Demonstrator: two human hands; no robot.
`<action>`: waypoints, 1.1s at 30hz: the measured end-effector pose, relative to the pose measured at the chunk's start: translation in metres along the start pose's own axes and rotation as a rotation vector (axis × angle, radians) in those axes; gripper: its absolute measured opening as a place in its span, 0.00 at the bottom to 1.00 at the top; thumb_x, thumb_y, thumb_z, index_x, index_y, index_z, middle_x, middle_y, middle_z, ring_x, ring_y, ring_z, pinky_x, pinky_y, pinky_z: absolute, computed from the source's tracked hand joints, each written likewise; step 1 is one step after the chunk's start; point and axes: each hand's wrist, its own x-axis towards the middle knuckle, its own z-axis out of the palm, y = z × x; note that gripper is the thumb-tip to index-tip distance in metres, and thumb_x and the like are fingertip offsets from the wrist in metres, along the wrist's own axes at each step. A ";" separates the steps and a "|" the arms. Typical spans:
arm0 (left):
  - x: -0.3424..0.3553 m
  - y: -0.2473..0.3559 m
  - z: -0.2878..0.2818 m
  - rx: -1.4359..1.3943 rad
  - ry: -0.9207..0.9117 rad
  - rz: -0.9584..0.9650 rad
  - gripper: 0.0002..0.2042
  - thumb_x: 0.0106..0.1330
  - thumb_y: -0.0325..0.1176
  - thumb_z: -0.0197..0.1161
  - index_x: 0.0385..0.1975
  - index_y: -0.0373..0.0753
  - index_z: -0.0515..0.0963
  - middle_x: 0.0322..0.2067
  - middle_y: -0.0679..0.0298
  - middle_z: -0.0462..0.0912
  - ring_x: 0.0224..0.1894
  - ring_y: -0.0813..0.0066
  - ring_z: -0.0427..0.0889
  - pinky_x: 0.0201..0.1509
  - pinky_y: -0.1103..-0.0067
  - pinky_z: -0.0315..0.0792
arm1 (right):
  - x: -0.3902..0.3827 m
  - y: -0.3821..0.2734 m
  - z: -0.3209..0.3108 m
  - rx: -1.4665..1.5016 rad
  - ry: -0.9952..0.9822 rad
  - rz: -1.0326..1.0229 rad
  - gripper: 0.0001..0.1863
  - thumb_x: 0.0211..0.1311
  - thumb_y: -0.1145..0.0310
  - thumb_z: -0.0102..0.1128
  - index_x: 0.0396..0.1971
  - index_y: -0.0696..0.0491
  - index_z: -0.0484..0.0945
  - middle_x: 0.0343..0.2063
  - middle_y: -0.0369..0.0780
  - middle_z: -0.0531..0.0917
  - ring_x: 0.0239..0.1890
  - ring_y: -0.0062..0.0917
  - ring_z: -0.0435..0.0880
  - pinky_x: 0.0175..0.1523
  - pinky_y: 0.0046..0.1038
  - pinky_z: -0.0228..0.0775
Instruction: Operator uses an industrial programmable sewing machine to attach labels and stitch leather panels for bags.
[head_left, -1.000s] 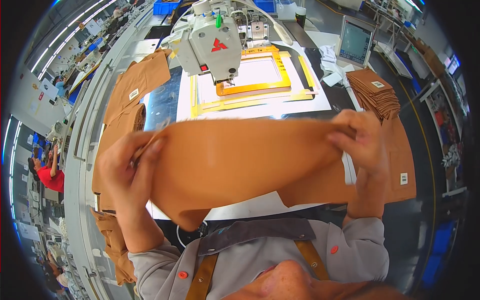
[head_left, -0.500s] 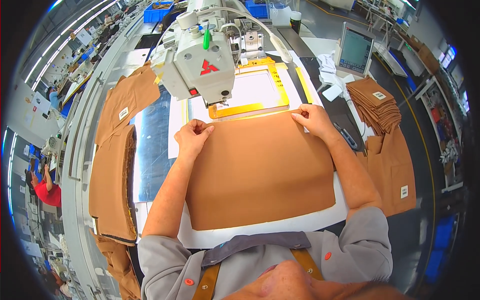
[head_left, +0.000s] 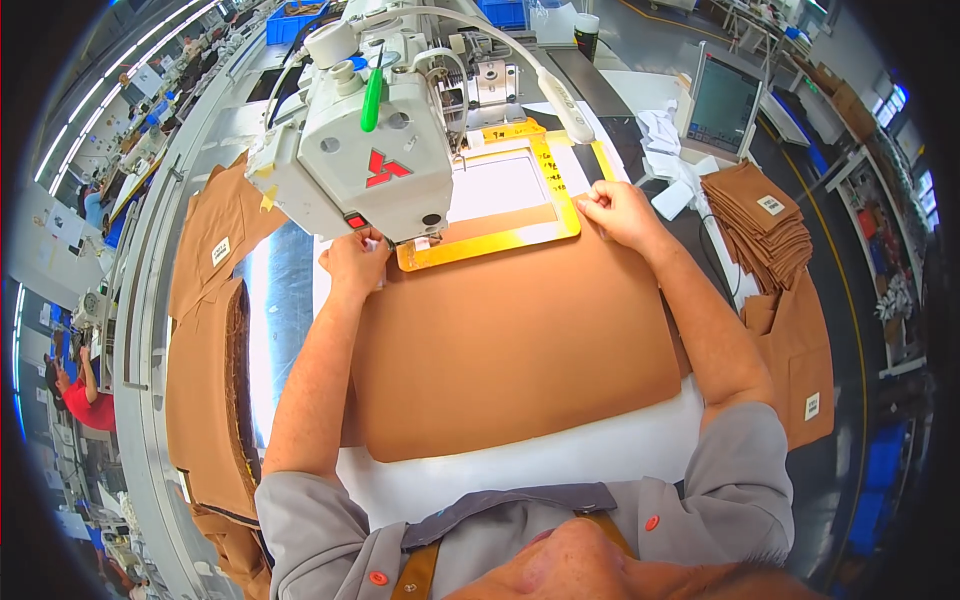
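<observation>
Both hands are pressing the brown fabric panel (head_left: 520, 330) lying flat on the white table (head_left: 600, 450): left hand (head_left: 355, 265) and right hand (head_left: 615, 212), fingers curled, pinching its far edge under the yellow frame (head_left: 500, 240)

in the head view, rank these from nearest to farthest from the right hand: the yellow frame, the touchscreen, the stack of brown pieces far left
From the right hand:
1. Yellow frame, touching it, just left.
2. Touchscreen, up and right.
3. Stack of brown pieces, far left edge.

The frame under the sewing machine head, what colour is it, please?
Yellow: the frame shows best in the head view.
</observation>
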 end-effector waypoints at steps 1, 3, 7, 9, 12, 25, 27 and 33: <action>0.011 0.001 0.000 0.063 0.020 -0.039 0.09 0.56 0.40 0.72 0.33 0.46 0.83 0.32 0.71 0.83 0.41 0.69 0.82 0.56 0.66 0.62 | 0.010 -0.001 -0.002 0.105 -0.048 0.040 0.20 0.62 0.51 0.67 0.24 0.53 0.79 0.18 0.37 0.82 0.21 0.27 0.82 0.31 0.33 0.71; 0.028 -0.006 0.016 0.143 0.093 -0.026 0.11 0.58 0.39 0.71 0.38 0.43 0.84 0.38 0.62 0.85 0.47 0.63 0.83 0.59 0.63 0.65 | 0.037 0.006 0.003 -0.007 0.007 -0.037 0.20 0.63 0.51 0.66 0.22 0.53 0.79 0.19 0.37 0.83 0.18 0.26 0.83 0.32 0.32 0.73; 0.098 0.012 0.023 0.072 0.087 0.086 0.12 0.59 0.39 0.69 0.40 0.43 0.84 0.40 0.62 0.86 0.48 0.62 0.83 0.59 0.61 0.65 | 0.091 -0.009 0.012 -0.108 -0.026 -0.023 0.19 0.63 0.50 0.64 0.27 0.52 0.83 0.22 0.41 0.85 0.25 0.29 0.88 0.36 0.33 0.77; 0.107 0.003 0.016 0.040 0.097 0.142 0.12 0.59 0.39 0.69 0.41 0.43 0.84 0.41 0.62 0.86 0.48 0.61 0.83 0.59 0.59 0.66 | 0.117 -0.022 0.013 -0.084 0.034 0.006 0.16 0.62 0.50 0.64 0.33 0.48 0.87 0.28 0.43 0.88 0.34 0.33 0.90 0.41 0.36 0.78; 0.111 0.000 0.030 -0.039 0.061 0.265 0.13 0.60 0.38 0.68 0.43 0.44 0.84 0.42 0.61 0.86 0.49 0.61 0.83 0.59 0.57 0.66 | 0.158 0.013 0.011 -0.289 0.196 -0.096 0.18 0.61 0.50 0.64 0.42 0.45 0.88 0.37 0.44 0.89 0.42 0.35 0.89 0.47 0.37 0.78; 0.006 0.010 -0.041 0.000 -0.096 0.427 0.17 0.68 0.39 0.61 0.55 0.43 0.82 0.54 0.57 0.84 0.59 0.58 0.80 0.66 0.47 0.61 | 0.020 0.015 -0.029 -0.259 0.195 -0.355 0.23 0.65 0.58 0.64 0.57 0.54 0.80 0.51 0.49 0.84 0.54 0.42 0.83 0.58 0.39 0.73; -0.034 0.020 -0.050 0.135 -0.147 0.408 0.20 0.72 0.43 0.57 0.58 0.40 0.79 0.58 0.53 0.81 0.63 0.57 0.77 0.71 0.50 0.54 | -0.018 0.011 -0.035 -0.313 0.134 -0.344 0.26 0.66 0.56 0.63 0.59 0.56 0.78 0.55 0.49 0.82 0.59 0.42 0.79 0.64 0.41 0.68; -0.048 0.000 -0.037 0.403 0.014 0.475 0.23 0.78 0.46 0.48 0.58 0.33 0.78 0.62 0.52 0.78 0.66 0.55 0.75 0.75 0.50 0.47 | -0.046 0.002 -0.011 -0.416 -0.028 -0.306 0.35 0.71 0.48 0.57 0.66 0.61 0.69 0.70 0.49 0.69 0.76 0.38 0.61 0.77 0.50 0.47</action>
